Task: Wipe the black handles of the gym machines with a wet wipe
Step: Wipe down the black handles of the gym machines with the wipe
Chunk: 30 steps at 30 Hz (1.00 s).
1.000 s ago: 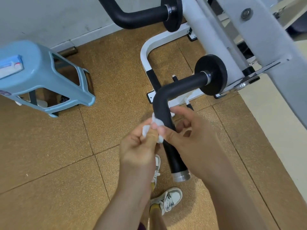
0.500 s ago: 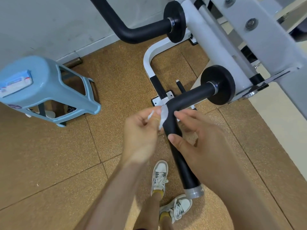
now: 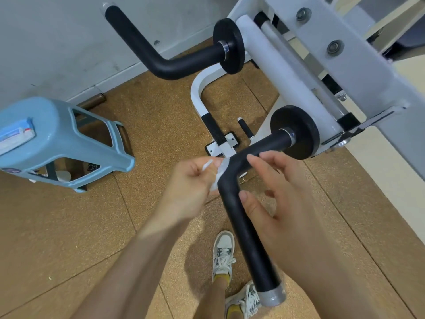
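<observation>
A bent black handle [image 3: 246, 233] with a silver end cap juts from the white gym machine [image 3: 358, 63] toward me. My left hand [image 3: 190, 192] pinches a white wet wipe [image 3: 218, 176] and holds it against the left side of the handle's bend. Just right of the bend, my right hand [image 3: 280, 199] hovers with fingers spread and relaxed, its thumb touching the handle and holding nothing. A second black handle [image 3: 161, 54] of the same shape sticks out farther back, by the wall.
A light blue plastic stool [image 3: 76, 143] stands at the left with a wipes pack [image 3: 13, 134] on top. The machine's white base tube [image 3: 200, 97] and foot pegs lie on the brown floor beyond the hands. My feet in sneakers [image 3: 224, 252] are below the handle.
Both hands have moved up the handle from its straight part to the bend. My right hand let go of the wipe and opened; the left hand alone keeps the wipe.
</observation>
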Tool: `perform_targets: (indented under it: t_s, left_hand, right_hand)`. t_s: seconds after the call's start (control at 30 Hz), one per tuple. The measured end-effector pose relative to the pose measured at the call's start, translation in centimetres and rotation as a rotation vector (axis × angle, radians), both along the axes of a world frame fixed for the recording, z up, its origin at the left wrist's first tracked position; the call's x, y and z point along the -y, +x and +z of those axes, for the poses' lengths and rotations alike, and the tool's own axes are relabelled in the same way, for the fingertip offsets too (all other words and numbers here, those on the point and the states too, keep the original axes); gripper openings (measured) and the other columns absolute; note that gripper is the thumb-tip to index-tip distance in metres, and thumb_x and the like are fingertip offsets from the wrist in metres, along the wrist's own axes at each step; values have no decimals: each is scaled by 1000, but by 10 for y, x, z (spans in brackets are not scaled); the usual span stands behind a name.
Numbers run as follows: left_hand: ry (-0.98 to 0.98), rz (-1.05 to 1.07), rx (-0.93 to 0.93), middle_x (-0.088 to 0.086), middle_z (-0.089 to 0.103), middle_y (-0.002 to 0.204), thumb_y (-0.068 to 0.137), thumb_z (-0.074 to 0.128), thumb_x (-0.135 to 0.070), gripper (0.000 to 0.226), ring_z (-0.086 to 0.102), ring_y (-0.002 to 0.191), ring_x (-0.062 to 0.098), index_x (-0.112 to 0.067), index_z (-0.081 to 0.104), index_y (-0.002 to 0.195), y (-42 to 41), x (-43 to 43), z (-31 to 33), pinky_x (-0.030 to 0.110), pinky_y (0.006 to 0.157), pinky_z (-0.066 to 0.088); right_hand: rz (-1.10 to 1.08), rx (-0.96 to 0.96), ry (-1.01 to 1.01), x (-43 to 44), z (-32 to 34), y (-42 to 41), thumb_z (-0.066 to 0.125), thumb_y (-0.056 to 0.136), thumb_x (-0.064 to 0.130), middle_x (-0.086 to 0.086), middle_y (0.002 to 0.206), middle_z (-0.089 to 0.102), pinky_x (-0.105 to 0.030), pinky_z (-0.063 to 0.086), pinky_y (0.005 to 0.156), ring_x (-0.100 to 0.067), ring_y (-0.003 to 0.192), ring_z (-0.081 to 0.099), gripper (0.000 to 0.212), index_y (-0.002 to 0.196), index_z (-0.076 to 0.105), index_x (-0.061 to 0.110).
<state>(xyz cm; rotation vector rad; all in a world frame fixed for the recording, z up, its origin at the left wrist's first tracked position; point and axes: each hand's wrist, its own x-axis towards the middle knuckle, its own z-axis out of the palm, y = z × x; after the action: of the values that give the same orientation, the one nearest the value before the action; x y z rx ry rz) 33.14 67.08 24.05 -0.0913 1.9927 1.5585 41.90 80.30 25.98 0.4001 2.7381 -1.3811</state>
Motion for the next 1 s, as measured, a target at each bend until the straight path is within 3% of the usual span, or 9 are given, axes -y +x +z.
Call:
perform_targets:
  t_s: [0.13, 0.23, 0.4, 0.47, 0.57, 0.63, 0.73, 0.87, 1.0]
  left_hand:
    - [-104, -99, -84, 11, 70, 70, 98, 51, -21, 22, 61, 62, 15, -12, 69, 89, -18, -7, -5, 37, 59, 55]
    - [-75, 45, -94, 1, 67, 58, 94, 56, -22, 23, 58, 50, 7, -6, 69, 85, -4, -3, -1, 23, 46, 49]
    - [-118, -165, -177, 16, 51, 58, 88, 55, -55, 68, 41, 60, 14, 12, 60, 77, -17, -2, 0, 45, 62, 51]
    - [-126, -230, -139, 14, 52, 57, 86, 60, -51, 55, 42, 56, 20, 3, 68, 79, -32, -7, -2, 40, 59, 45]
    - [-127, -149, -84, 4, 72, 66, 88, 66, -32, 15, 67, 62, 29, -20, 75, 88, -43, -23, -2, 38, 71, 57]
    - [-124, -117, -86, 2, 72, 63, 88, 66, -29, 13, 65, 57, 18, -20, 74, 91, -38, -22, 1, 29, 69, 56]
    - [-112, -127, -27, 6, 76, 77, 85, 68, -30, 16, 64, 67, 16, -17, 77, 87, -38, -20, 3, 39, 73, 56]
    - [-125, -263, 34, -7, 69, 63, 81, 74, -19, 3, 57, 55, -1, -18, 77, 80, -67, -49, 2, 14, 60, 45]
    - [-130, -330, 54, -11, 73, 73, 87, 67, -27, 11, 64, 66, -4, -21, 76, 89, -64, -49, 2, 11, 67, 45]
  right_hand:
    - [-52, -34, 56, -6, -2, -8, 55, 87, 31, 16, 128, 43, -32, 46, 97, -5, 122, 42, 47, 134, 51, 28]
    - [-78, -40, 69, -9, -1, -11, 53, 88, 28, 17, 125, 47, -30, 47, 95, -3, 118, 46, 43, 131, 54, 29]
    - [-100, -29, 80, -12, 0, -14, 55, 91, 27, 18, 123, 50, -22, 45, 94, -1, 114, 47, 39, 129, 56, 31]
    - [-114, -24, 78, -12, 2, -15, 54, 91, 26, 20, 122, 50, -17, 44, 91, 1, 112, 48, 39, 130, 55, 33]
    - [-163, -30, 47, -11, 2, -16, 54, 91, 24, 22, 122, 48, -14, 45, 87, 4, 108, 48, 42, 132, 51, 35]
    - [-218, -50, 54, -14, 0, -15, 54, 90, 23, 22, 125, 45, -19, 46, 91, 4, 111, 47, 44, 133, 50, 32]
    - [-288, -57, 133, -20, -3, -15, 55, 90, 20, 19, 127, 44, -26, 46, 94, 0, 113, 44, 47, 136, 48, 25]
    - [-326, -88, 225, -17, -5, -16, 56, 87, 17, 11, 126, 47, -24, 45, 85, -7, 112, 44, 49, 135, 49, 23]
    - [-418, -118, 142, -24, -4, -16, 55, 86, 15, 9, 117, 50, -37, 49, 88, -11, 107, 50, 45, 130, 54, 24]
